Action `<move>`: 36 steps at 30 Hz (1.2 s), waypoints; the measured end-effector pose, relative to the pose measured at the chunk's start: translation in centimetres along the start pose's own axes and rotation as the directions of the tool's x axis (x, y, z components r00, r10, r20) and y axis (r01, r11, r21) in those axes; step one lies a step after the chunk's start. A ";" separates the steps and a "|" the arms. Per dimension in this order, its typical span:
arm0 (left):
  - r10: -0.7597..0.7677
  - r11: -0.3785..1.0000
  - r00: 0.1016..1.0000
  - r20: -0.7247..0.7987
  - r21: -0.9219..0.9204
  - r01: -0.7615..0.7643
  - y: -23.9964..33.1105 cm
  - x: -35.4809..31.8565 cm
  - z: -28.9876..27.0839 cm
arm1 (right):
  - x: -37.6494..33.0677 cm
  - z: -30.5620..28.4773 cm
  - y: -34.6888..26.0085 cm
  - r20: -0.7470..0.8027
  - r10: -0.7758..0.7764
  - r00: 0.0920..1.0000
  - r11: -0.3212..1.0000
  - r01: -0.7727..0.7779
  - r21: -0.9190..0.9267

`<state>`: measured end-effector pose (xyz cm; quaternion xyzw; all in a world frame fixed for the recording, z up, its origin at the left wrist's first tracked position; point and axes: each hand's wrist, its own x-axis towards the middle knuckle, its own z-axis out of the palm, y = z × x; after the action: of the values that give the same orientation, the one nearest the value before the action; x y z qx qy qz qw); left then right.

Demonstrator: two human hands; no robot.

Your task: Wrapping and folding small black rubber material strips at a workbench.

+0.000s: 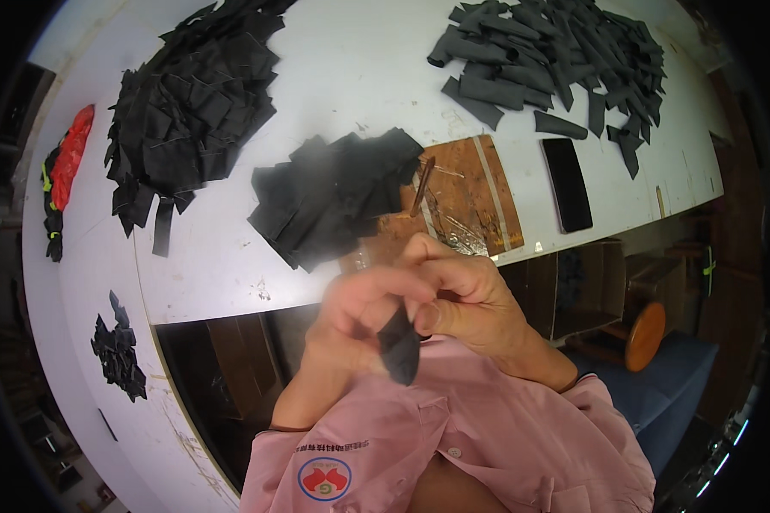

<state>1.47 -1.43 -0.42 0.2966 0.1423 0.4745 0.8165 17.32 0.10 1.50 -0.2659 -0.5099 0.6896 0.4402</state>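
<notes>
A small black fabric piece is in front of my chest, at the near edge of the table. My left hand, slightly blurred, curls around its left side with the thumb below. My right hand is closed in a pinch at the upper end of the same piece, thumb against the fingers. Part of the fabric is hidden behind the fingers. Just beyond my hands lies a spread pile of flat black fabric pieces, overlapping a brown board. On that board rests a thin brown stick-like tool.
A large heap of black fabric pieces covers the far left of the white table. Dark tube-like fabric pieces are heaped far right, near a black phone. Small black scraps and a red bag lie left.
</notes>
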 end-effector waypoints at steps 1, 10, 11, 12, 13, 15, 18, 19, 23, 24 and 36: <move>-0.004 0.990 0.985 -0.171 0.138 0.028 0.2 -0.4 1.2 | 0.1 0.1 -0.1 0.026 0.012 1.000 1.000 -0.013 0.011; 0.122 0.968 0.909 -0.399 0.251 -0.020 0.2 1.2 2.2 | 0.8 -1.6 2.1 -0.188 -0.026 0.982 0.991 0.050 0.126; 0.261 0.868 0.866 -0.426 0.496 -0.018 -0.4 1.0 2.0 | 0.8 -1.4 1.7 -0.188 -0.036 0.982 0.991 0.060 0.122; 0.402 0.709 0.818 -0.411 0.705 0.006 -0.8 1.1 2.1 | 0.8 -1.1 1.2 -0.193 -0.192 0.962 0.973 0.161 -0.166; 0.426 0.717 0.797 -0.428 0.697 -0.009 -0.8 1.3 3.0 | 0.8 -1.0 0.8 -0.153 -0.342 0.927 0.864 0.246 -0.440; 0.461 0.715 0.785 -0.413 0.697 -0.053 -0.9 1.9 3.6 | 0.9 -0.7 0.1 -0.135 -0.416 0.899 0.798 0.290 -0.528; 0.493 0.722 0.774 -0.397 0.683 -0.110 -0.9 2.7 3.8 | 1.3 -0.7 -0.3 -0.124 -0.501 0.857 0.717 0.330 -0.614; 0.570 0.646 0.746 -0.345 0.749 -0.146 -1.0 2.9 3.7 | 1.4 -0.8 -0.6 -0.104 -0.534 0.839 0.666 0.342 -0.663; 0.529 0.728 0.773 -0.351 0.656 -0.201 -0.3 3.4 4.4 | 1.9 -1.1 -1.3 -0.089 -0.580 0.810 0.567 0.322 -0.758; 0.532 0.725 0.774 -0.345 0.657 -0.205 0.0 3.5 4.4 | 1.9 -1.3 -1.5 -0.086 -0.575 0.813 0.514 0.278 -0.812; 0.085 0.737 0.974 0.211 -0.671 0.081 3.7 6.9 3.3 | 5.5 -3.5 -7.0 -0.024 0.023 0.999 0.993 -0.025 -0.119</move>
<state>4.09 4.74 4.77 0.0330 -0.1344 0.4573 0.8785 19.91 7.22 7.39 -0.3059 -0.5420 0.6599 0.4209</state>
